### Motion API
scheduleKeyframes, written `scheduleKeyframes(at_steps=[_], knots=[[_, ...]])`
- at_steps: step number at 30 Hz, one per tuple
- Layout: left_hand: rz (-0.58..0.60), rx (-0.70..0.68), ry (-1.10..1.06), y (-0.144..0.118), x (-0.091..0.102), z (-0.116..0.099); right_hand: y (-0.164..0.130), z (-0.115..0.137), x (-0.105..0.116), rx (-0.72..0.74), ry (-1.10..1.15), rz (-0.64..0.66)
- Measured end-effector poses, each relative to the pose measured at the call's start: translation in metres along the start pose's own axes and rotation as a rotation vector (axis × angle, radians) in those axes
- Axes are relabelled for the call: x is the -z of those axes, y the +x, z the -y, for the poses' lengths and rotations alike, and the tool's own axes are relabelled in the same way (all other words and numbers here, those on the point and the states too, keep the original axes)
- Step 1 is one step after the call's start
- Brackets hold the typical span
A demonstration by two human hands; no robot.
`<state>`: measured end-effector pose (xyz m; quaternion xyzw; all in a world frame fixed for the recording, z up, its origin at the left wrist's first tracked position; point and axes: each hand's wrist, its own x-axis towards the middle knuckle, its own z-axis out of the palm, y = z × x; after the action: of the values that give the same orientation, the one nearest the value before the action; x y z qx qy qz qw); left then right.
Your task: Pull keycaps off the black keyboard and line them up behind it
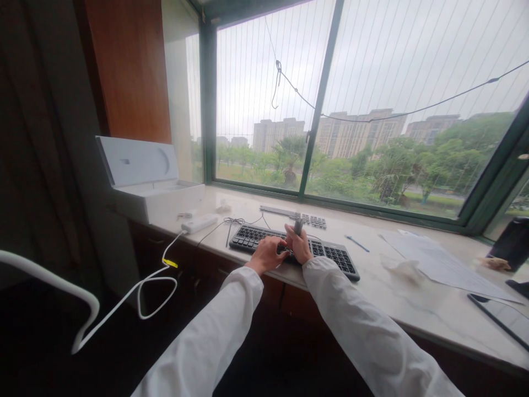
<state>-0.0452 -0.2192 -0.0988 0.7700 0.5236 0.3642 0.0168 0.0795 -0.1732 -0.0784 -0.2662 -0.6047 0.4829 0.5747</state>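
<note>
A black keyboard [336, 258] lies across the front of the marble ledge. Over its middle, my right hand [301, 246] is closed around a dark grey handle [298, 225], whose top sticks up above the fist. The tool's lower end is hidden, so its kind cannot be made out. My left hand [266, 253] rests at the keyboard's near edge beside the right one. Its thumb and forefinger are drawn together near the tool's lower end; anything between them is too small to name. Behind the keyboard lie rows of loose grey keycaps [314, 221].
An open white box [142, 165] and a white power strip [200, 223] stand left, with a white cable [159, 273] hanging off the edge. A blue pen [357, 243], crumpled tissue [403, 268], papers [438, 259] and a phone [504, 320] lie right. Windows rise behind.
</note>
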Motion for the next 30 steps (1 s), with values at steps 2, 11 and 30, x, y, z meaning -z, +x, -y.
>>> scheduleKeyframes(at_steps=[2,11,30], knots=[[0.007,-0.007,0.003,0.0003,-0.0006,0.0004,0.0003,-0.001,0.0008,0.008,0.02,0.012],[0.019,-0.012,0.028,-0.0001,0.0005,-0.0019,0.0009,-0.0049,0.0037,0.004,0.066,0.032],[0.029,0.015,0.013,-0.001,0.0029,-0.0047,0.0,-0.0035,0.0029,0.004,0.104,-0.011]])
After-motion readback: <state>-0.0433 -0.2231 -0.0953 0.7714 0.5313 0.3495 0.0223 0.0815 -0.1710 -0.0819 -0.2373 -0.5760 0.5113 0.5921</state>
